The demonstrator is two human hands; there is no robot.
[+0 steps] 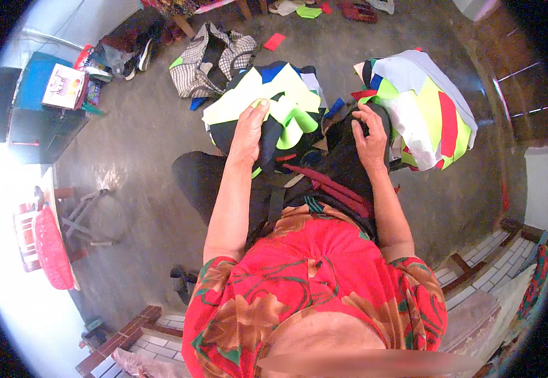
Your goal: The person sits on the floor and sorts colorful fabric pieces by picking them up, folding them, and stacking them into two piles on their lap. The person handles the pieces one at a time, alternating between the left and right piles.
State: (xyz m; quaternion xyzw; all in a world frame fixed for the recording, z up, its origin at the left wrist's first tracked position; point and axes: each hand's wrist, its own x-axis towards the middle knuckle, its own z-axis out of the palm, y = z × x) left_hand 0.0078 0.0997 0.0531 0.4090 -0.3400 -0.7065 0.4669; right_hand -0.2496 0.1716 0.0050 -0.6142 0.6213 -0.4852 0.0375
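My left hand (247,131) is closed on a pale yellow fabric scrap (228,106), thumb on top. Beneath it and around it spreads a heap of cloth scraps in yellow, blue and black; a curled lime-green scrap (296,131) lies just to the right of the hand. My right hand (370,137) hovers over my dark-clad right leg, its fingers bent and apart with nothing visible between them. Close by on its right sits a large bundle of scraps (453,82) in grey, white, lime and red. Dark red cloth strips (334,189) lie across my lap.
Beyond the heap lies a black-and-white checked cloth bag (189,63). A red scrap (274,41) is on the grey floor (129,145). At the left stand a blue-green cabinet (41,132) and a red cushion-like item (52,249). Slatted wooden seating is behind me.
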